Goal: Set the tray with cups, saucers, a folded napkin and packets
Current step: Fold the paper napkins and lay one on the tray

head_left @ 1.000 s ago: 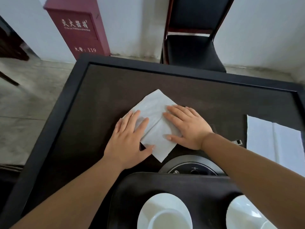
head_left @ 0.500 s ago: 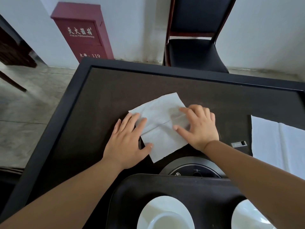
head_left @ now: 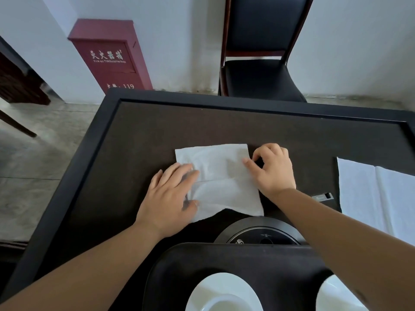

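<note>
Since the earlier frame, the napkin (head_left: 222, 178) had turned squarer on the desk (head_left: 143, 135). Left hand (head_left: 167, 198) lay flat, fingers (head_left: 179, 176) straight across its left edge; right hand (head_left: 272, 170) fingers (head_left: 258, 154) curled, pinching the right edge.

**Surroundings, non-task items**

Dark table (head_left: 146, 135) underneath. Black chair (head_left: 258, 77) beyond the grip, against the wall. Red cabinet (head_left: 110, 55) far-left of it. Round black burner (head_left: 258, 232) nearer than the grip. White cloth (head_left: 377, 194) to its right.

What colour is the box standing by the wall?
Dark red box with white lettering, head view.
</note>
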`<state>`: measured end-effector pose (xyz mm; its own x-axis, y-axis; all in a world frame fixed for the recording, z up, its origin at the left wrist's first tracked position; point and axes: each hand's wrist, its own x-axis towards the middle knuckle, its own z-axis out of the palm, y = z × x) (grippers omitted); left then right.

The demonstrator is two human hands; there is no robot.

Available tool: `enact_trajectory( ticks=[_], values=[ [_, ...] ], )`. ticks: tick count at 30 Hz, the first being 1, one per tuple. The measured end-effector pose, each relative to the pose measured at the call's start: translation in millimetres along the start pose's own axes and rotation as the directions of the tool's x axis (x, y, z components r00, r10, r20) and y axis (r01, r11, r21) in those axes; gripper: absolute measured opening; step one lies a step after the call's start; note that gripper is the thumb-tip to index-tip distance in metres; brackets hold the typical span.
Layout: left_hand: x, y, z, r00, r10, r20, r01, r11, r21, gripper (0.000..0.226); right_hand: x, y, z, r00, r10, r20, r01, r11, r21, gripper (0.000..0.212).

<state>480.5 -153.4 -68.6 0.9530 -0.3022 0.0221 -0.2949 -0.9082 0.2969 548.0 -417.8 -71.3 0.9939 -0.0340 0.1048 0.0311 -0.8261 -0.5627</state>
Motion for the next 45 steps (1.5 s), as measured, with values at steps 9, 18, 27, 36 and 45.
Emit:
enact_trajectory(
  ticks=[9,18,27,36,45],
  values=[
    [-3,0,-4,1.000,-0.003,-0.009,0.002,0.993,-0.115,0.061,7,0,3,0.996,0.026,0.084,-0.013,0.988,-0.152,0.050],
    [-2,-3,-2,1.000,0.021,0.007,-0.021,0.998,-0.055,0.051,21,-13,-7,0.946,0.288,0.148,-0.322,0.894,0.313,0.013],
    [-2,-3,2,0.998,-0.068,-0.010,0.067,0.995,-0.078,0.082,13,-1,-57,0.889,-0.092,0.448,-0.331,0.546,0.770,0.013],
    [-2,-1,-2,0.989,-0.146,-0.024,0.137,0.963,-0.231,0.098,-19,-1,-63,0.808,-0.260,0.530,0.043,0.921,0.387,0.031],
    [-2,-2,-5,0.996,-0.021,-0.084,-0.001,0.968,-0.252,0.074,-40,19,-58,0.743,-0.297,0.600,0.264,0.953,0.146,0.040]
  ],
)
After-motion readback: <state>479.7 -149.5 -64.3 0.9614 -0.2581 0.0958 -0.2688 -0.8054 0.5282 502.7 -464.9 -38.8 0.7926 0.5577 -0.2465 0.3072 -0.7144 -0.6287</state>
